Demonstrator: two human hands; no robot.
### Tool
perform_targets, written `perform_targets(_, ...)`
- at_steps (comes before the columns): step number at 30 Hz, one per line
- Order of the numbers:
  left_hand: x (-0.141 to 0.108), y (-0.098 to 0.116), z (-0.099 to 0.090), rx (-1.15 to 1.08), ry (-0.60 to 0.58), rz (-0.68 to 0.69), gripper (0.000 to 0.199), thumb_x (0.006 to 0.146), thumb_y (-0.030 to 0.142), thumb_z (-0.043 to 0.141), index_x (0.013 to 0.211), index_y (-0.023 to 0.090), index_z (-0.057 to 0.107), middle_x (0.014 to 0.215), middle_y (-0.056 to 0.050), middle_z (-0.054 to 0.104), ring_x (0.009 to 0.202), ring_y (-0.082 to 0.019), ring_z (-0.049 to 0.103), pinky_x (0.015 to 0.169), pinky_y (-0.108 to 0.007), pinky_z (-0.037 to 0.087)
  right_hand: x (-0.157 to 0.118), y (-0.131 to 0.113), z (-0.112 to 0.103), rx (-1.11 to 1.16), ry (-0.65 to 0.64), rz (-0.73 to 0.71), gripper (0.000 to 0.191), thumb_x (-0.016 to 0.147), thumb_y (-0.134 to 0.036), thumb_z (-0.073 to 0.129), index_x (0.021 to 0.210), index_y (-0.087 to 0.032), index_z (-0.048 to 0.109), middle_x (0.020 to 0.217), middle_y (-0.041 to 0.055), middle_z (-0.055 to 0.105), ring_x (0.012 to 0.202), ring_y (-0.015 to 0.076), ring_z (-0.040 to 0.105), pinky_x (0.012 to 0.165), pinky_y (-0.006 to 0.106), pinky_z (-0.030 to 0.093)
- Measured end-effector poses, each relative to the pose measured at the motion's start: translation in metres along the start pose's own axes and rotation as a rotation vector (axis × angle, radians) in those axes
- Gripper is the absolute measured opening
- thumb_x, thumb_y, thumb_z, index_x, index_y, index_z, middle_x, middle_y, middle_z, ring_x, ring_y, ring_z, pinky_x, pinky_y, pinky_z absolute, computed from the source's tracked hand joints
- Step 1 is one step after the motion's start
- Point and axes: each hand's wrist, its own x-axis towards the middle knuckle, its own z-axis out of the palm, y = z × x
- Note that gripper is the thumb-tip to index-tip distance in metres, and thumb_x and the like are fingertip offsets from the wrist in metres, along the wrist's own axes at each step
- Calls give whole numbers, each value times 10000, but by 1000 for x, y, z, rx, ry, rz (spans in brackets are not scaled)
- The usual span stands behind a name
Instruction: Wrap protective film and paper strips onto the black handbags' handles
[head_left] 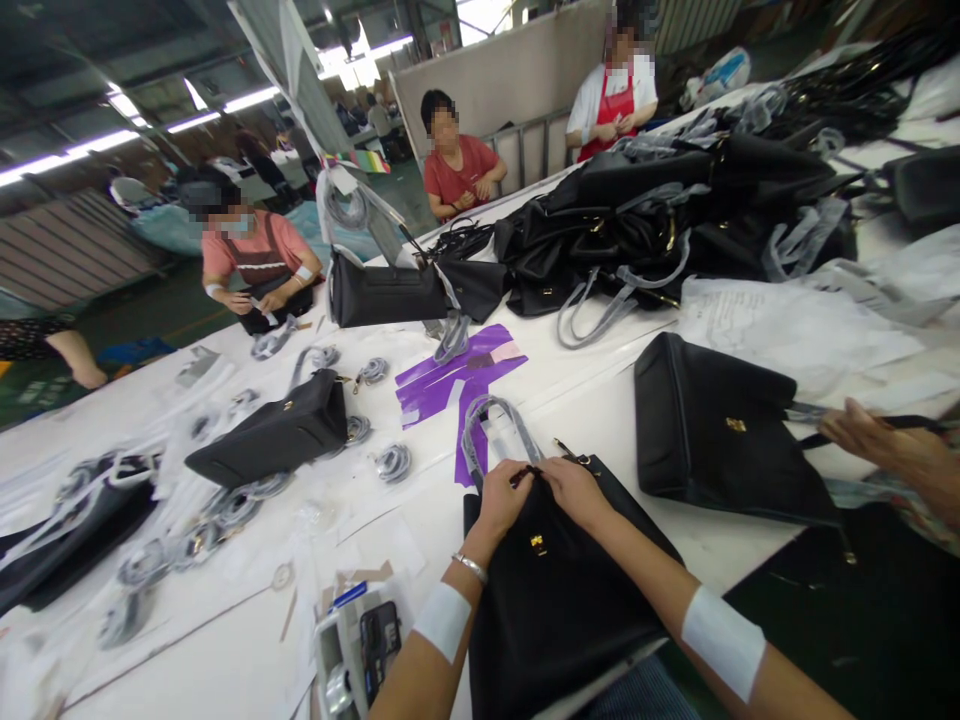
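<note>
A black handbag [570, 610] with a small gold emblem lies at the table's front edge before me. My left hand [506, 492] is closed on the bag's top edge, near the base of a wrapped handle [480, 420]. Close beside it, my right hand [574, 488] grips the same edge, its fingers bent. A small dark piece shows between the fingertips of my left hand; what it is I cannot make out. The plastic-wrapped handle stands up beyond both hands. An open zipper end sticks out just past my right hand.
Another person's hand [885, 435] holds a strap of a black bag [705, 430] at right. Purple sheets [457, 380] lie ahead, with a heap of black bags [600, 220] behind. At left are a black bag [277, 430] and wrapped coils [393, 462]. A tray [330, 640] holds a phone.
</note>
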Motion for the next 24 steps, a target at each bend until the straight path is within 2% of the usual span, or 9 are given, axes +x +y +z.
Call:
perform_targets(2, -2, 1, 1, 43, 3, 17, 150, 826, 136, 619, 934, 179, 714, 890, -49, 699, 822, -182, 633, 810, -331, 516, -2, -1, 3, 102, 117, 65, 232, 940, -218, 464, 1074, -182, 650, 1044, 91, 679, 925, 205, 636, 861, 327, 499)
perform_targets(4, -3, 4, 4, 75, 8, 32, 163, 820, 115, 618, 941, 176, 708, 914, -55, 693, 858, -191, 624, 832, -336, 501, -3, -3, 6, 200, 201, 134, 183, 918, -327, 542, 986, -186, 636, 923, 69, 672, 814, 200, 636, 787, 326, 514)
perform_targets(7, -5, 9, 9, 102, 11, 46, 188, 797, 69, 617, 931, 171, 700, 920, -56, 681, 886, -196, 613, 845, -335, 489, -5, -4, 7, 225, 183, 159, 194, 890, -387, 581, 833, -203, 610, 768, 34, 639, 733, 207, 616, 719, 333, 503)
perform_targets(10, -7, 10, 13, 110, 14, 48, 178, 792, 62, 620, 902, 176, 701, 874, -40, 669, 842, -181, 606, 817, -319, 485, -7, -1, 5, 255, 161, 141, 180, 890, -346, 558, 819, -202, 640, 815, 58, 669, 805, 231, 630, 788, 361, 492)
perform_targets(13, -9, 8, 15, 92, 35, 32, 110, 810, 113, 639, 871, 180, 701, 836, -26, 658, 797, -164, 600, 778, -300, 485, -9, 2, 5, 353, 186, 195, 162, 862, -312, 561, 841, -209, 684, 898, 73, 710, 879, 250, 653, 851, 376, 489)
perform_targets(19, -13, 7, 14, -26, 79, -22, 98, 880, 219, 600, 913, 165, 676, 895, -37, 652, 821, -148, 624, 706, -249, 514, -8, 10, 14, 490, 212, 354, 369, 935, -351, 388, 881, -170, 705, 735, 74, 729, 649, 221, 692, 573, 310, 539)
perform_targets(21, -16, 9, 11, -27, 39, 18, 87, 873, 192, 600, 915, 172, 674, 904, -33, 655, 852, -151, 627, 744, -255, 518, -8, 11, 14, 504, 211, 340, 360, 929, -373, 412, 884, -176, 710, 756, 71, 731, 668, 223, 693, 602, 323, 549)
perform_targets(24, -22, 11, 4, 62, -48, 125, 146, 874, 145, 580, 960, 203, 682, 953, -34, 662, 928, -164, 618, 847, -289, 501, -8, 11, 10, 487, 236, 283, 283, 889, -403, 511, 878, -206, 714, 875, 65, 727, 844, 240, 683, 819, 378, 536)
